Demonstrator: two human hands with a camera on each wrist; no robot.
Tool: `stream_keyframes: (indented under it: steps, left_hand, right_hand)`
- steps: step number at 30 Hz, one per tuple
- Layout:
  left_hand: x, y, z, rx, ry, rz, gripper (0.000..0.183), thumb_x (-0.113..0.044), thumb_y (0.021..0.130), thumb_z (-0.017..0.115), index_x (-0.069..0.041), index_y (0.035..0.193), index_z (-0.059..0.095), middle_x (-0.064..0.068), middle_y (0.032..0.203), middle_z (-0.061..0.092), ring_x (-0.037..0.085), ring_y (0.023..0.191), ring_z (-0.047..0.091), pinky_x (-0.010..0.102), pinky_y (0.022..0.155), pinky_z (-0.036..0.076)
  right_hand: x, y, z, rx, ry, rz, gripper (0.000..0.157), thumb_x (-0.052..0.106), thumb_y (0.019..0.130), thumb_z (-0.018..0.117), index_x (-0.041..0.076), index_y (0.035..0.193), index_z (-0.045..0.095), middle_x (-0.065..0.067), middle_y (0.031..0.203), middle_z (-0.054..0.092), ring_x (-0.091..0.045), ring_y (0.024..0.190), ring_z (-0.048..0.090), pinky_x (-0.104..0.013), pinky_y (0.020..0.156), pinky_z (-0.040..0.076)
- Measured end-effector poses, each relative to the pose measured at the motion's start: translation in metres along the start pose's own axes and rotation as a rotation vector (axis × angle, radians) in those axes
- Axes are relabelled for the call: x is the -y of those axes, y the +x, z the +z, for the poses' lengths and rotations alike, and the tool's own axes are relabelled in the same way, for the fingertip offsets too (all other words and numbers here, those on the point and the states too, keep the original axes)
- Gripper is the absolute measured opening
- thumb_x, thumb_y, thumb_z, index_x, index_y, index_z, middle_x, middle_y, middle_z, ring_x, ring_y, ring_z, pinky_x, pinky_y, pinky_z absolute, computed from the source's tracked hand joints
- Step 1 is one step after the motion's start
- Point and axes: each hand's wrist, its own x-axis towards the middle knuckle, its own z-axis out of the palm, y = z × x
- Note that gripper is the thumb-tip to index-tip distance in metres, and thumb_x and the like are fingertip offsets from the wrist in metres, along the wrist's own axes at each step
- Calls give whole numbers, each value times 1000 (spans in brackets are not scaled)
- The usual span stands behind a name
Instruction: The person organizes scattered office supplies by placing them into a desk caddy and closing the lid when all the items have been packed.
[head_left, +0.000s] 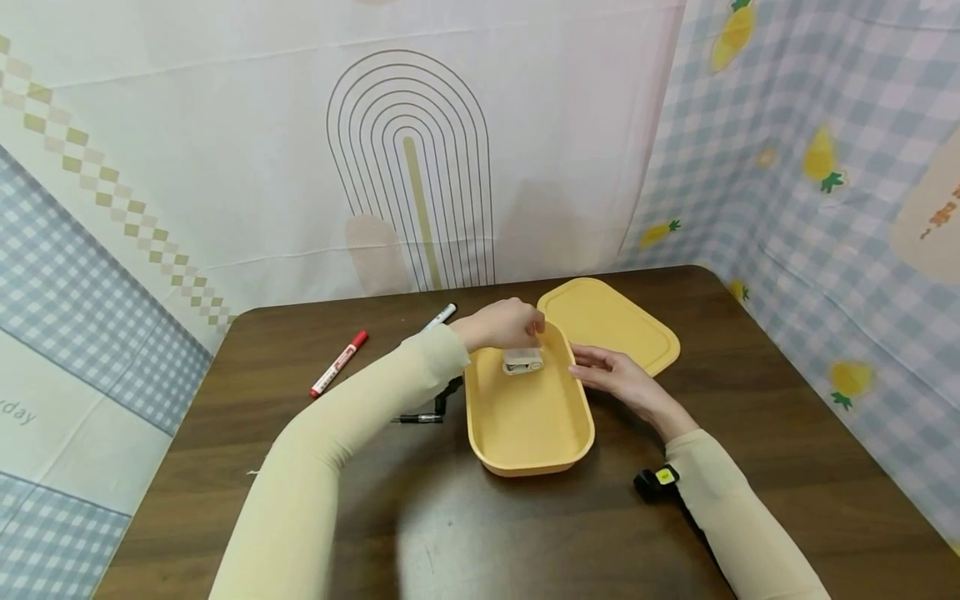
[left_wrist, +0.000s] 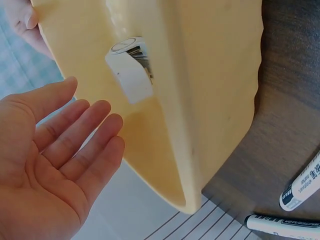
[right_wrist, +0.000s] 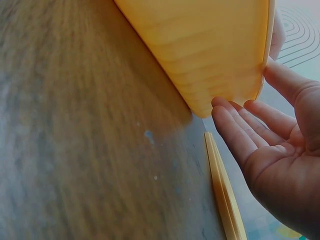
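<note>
A yellow rectangular box (head_left: 528,417) with rounded corners stands uncovered on the table. Inside, near its far end, lies a small white object (left_wrist: 131,80) with a rounded end and a dark opening. My left hand (head_left: 504,323) is over the box's far left part, just above that object. Its fingers are extended and apart from the object in the left wrist view, palm empty. At the box's right side, my right hand (head_left: 618,379) touches the rim with its thumb, its fairly straight fingers against the outer wall (right_wrist: 220,65).
A yellow lid (head_left: 611,325) lies behind and right of the box. To the left are a red-capped marker (head_left: 337,364), a white marker (head_left: 442,317) with a dark cap, and a black pen (head_left: 420,418). Patterned cloth (head_left: 570,150) hangs behind the table.
</note>
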Motion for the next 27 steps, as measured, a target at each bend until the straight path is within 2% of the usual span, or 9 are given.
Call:
stream_keyframes:
  steps: [15, 27]
  left_hand:
    - [6, -6, -9, -21, 8, -11, 30, -23, 98, 66, -6, 122, 70, 5, 117, 72, 18, 108, 66, 31, 94, 51]
    - [23, -24, -19, -71, -3, -34, 27, -22, 99, 64, -6, 121, 70, 6, 116, 71, 21, 107, 66, 36, 93, 51]
  right_hand:
    - [-2, 0, 0, -4, 20, 3, 65, 23, 99, 67, -5, 151, 39, -25, 152, 42, -35, 133, 49, -28, 94, 52]
    - [-3, 0, 1, 3, 10, -3, 65, 22, 100, 66, -4, 152, 38, -25, 152, 42, -35, 134, 48, -29, 96, 51]
